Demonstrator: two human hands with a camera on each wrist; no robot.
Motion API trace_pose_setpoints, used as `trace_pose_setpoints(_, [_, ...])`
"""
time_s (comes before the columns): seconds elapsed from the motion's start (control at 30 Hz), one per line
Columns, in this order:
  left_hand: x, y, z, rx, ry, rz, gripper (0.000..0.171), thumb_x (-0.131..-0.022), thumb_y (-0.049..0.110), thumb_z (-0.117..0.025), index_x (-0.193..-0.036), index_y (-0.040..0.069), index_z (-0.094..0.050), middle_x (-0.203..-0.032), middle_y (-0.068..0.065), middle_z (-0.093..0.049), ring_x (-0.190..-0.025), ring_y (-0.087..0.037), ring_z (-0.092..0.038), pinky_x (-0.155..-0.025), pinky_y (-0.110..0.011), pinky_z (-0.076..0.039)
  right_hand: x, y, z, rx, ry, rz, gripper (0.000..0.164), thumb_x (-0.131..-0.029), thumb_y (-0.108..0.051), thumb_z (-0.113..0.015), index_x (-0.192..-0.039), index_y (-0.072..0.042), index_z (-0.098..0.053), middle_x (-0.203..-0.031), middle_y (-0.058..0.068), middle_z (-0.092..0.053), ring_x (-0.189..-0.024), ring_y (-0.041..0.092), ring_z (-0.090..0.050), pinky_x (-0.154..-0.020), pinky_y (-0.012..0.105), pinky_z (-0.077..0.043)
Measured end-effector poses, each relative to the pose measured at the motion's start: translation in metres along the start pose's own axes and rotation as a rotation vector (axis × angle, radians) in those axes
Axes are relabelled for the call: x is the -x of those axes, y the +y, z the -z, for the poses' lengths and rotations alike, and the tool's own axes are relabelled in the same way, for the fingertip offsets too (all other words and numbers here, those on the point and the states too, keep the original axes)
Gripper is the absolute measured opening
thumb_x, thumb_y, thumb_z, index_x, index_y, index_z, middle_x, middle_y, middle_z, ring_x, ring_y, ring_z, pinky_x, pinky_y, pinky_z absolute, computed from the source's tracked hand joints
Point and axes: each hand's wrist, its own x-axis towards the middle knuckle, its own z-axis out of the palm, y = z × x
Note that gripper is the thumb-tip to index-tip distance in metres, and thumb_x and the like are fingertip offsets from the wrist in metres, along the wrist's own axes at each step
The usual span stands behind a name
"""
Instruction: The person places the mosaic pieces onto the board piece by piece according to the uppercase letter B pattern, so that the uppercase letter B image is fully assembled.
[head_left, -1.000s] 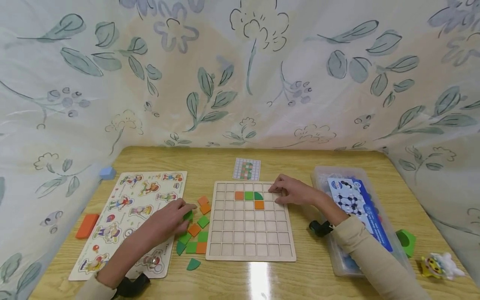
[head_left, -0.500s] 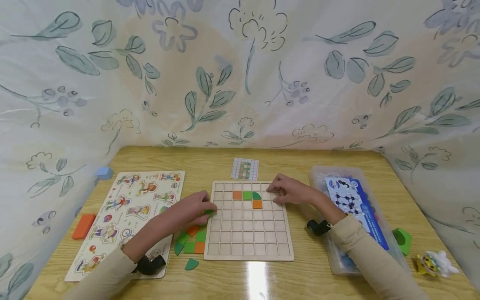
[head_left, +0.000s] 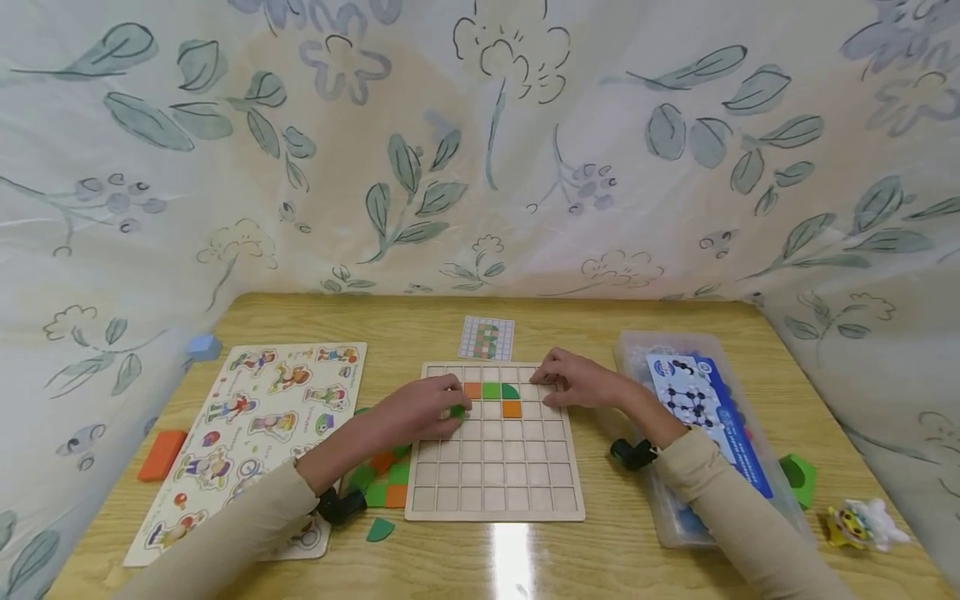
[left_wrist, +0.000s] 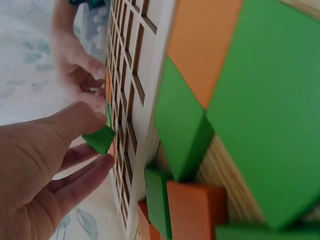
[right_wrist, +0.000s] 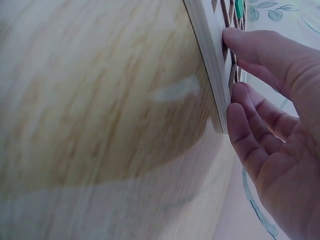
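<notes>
My left hand (head_left: 420, 408) pinches a small green tile (left_wrist: 100, 140) between thumb and fingers, over the upper left of the wooden grid board (head_left: 492, 476). An orange tile (head_left: 472, 391), a green square tile (head_left: 491, 391) and a green quarter-round tile (head_left: 511, 391) lie in one row of the grid. Below the quarter-round sits another orange tile (head_left: 512, 409). My right hand (head_left: 585, 382) rests at the board's upper right edge, its fingers loosely bent with nothing between them. In the right wrist view its fingertips are right at the board's rim.
Loose green and orange tiles (head_left: 397, 473) lie left of the board, partly behind my left arm. A pattern card (head_left: 487, 338) lies beyond it. At the left is a picture puzzle board (head_left: 251, 442); a clear plastic box (head_left: 663, 533) stands right, with a toy figure (head_left: 862, 525) farther off.
My left hand has picked up a green tile from the loose pile and carried it right, over the grid. The right hand keeps its place on the board.
</notes>
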Motion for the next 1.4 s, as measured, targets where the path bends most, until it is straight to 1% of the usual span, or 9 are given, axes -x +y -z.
trace_pose_setpoints(0.17, [-0.010,0.004,-0.003,-0.046,0.042,-0.026,0.015,-0.089,0.018,-0.068,-0.103,0.016,-0.072,-0.103,0.001,-0.066,-0.090,-0.012,-0.060,-0.078,-0.025,-0.053,0.000,0.002,0.000,0.013,0.008,-0.002,0.032,-0.089,-0.016,-0.070,-0.120,-0.010,-0.066,-0.110,0.008,-0.052,-0.089,0.016,-0.048,-0.076,0.023,-0.043])
trace_pose_setpoints(0.33, [-0.013,0.005,-0.004,-0.066,0.038,-0.033,0.014,-0.089,0.017,-0.068,-0.103,0.015,-0.072,-0.103,0.000,-0.067,-0.092,-0.013,-0.061,-0.080,-0.026,-0.053,0.000,0.002,-0.001,0.016,0.005,-0.002,0.032,-0.089,-0.017,-0.070,-0.120,-0.011,-0.066,-0.109,0.007,-0.051,-0.088,0.016,-0.049,-0.075,0.023,-0.043])
trace_pose_setpoints(0.5, [-0.016,0.006,-0.004,-0.071,0.016,-0.008,0.016,-0.090,0.019,-0.069,-0.105,0.015,-0.072,-0.106,0.000,-0.069,-0.099,-0.015,-0.063,-0.085,-0.029,-0.054,0.000,0.001,0.000,0.008,0.009,-0.006,0.032,-0.089,-0.016,-0.070,-0.120,-0.011,-0.066,-0.109,0.007,-0.051,-0.088,0.016,-0.049,-0.075,0.022,-0.044])
trace_pose_setpoints(0.6, [-0.016,0.007,-0.002,-0.062,0.000,0.021,0.018,-0.091,0.019,-0.068,-0.108,0.014,-0.071,-0.107,0.000,-0.070,-0.101,-0.015,-0.064,-0.086,-0.030,-0.054,0.000,0.001,0.000,0.003,0.008,-0.006,0.032,-0.089,-0.016,-0.070,-0.121,-0.011,-0.066,-0.109,0.007,-0.051,-0.088,0.016,-0.049,-0.075,0.022,-0.044])
trace_pose_setpoints(0.73, [-0.016,0.007,-0.001,-0.041,-0.016,0.077,0.019,-0.091,0.020,-0.068,-0.110,0.015,-0.069,-0.102,0.002,-0.071,-0.097,-0.015,-0.063,-0.081,-0.030,-0.054,0.000,0.001,0.000,0.002,0.007,-0.011,0.032,-0.089,-0.016,-0.070,-0.120,-0.011,-0.066,-0.110,0.007,-0.051,-0.089,0.015,-0.049,-0.075,0.022,-0.044])
trace_pose_setpoints(0.83, [-0.016,0.007,-0.001,-0.042,-0.017,0.096,0.019,-0.091,0.021,-0.068,-0.110,0.016,-0.067,-0.098,0.003,-0.070,-0.092,-0.013,-0.061,-0.075,-0.028,-0.053,0.000,0.001,0.000,-0.001,0.006,-0.010,0.032,-0.089,-0.015,-0.070,-0.120,-0.011,-0.066,-0.110,0.007,-0.051,-0.089,0.015,-0.049,-0.075,0.022,-0.044])
trace_pose_setpoints(0.93, [-0.015,0.007,-0.001,-0.058,-0.004,0.090,0.019,-0.091,0.021,-0.068,-0.109,0.017,-0.068,-0.098,0.004,-0.070,-0.092,-0.013,-0.060,-0.074,-0.027,-0.052,0.000,0.001,0.000,-0.003,0.003,-0.001,0.032,-0.089,-0.015,-0.070,-0.120,-0.010,-0.066,-0.110,0.008,-0.051,-0.089,0.016,-0.049,-0.075,0.022,-0.044])
trace_pose_setpoints(1.23, [-0.013,0.006,-0.001,-0.072,0.028,0.075,0.017,-0.090,0.020,-0.068,-0.107,0.017,-0.069,-0.102,0.003,-0.072,-0.096,-0.014,-0.061,-0.076,-0.028,-0.054,0.000,0.000,0.000,0.013,0.009,0.009,0.031,-0.089,-0.014,-0.070,-0.120,-0.009,-0.066,-0.109,0.008,-0.051,-0.089,0.016,-0.049,-0.075,0.022,-0.044])
trace_pose_setpoints(1.4, [-0.013,0.006,0.000,-0.069,0.041,0.060,0.016,-0.090,0.021,-0.068,-0.106,0.017,-0.070,-0.107,0.002,-0.071,-0.100,-0.016,-0.061,-0.081,-0.030,-0.054,0.000,0.000,0.000,0.027,0.008,0.003,0.032,-0.089,-0.014,-0.069,-0.120,-0.009,-0.066,-0.109,0.008,-0.051,-0.090,0.016,-0.049,-0.077,0.025,-0.045])
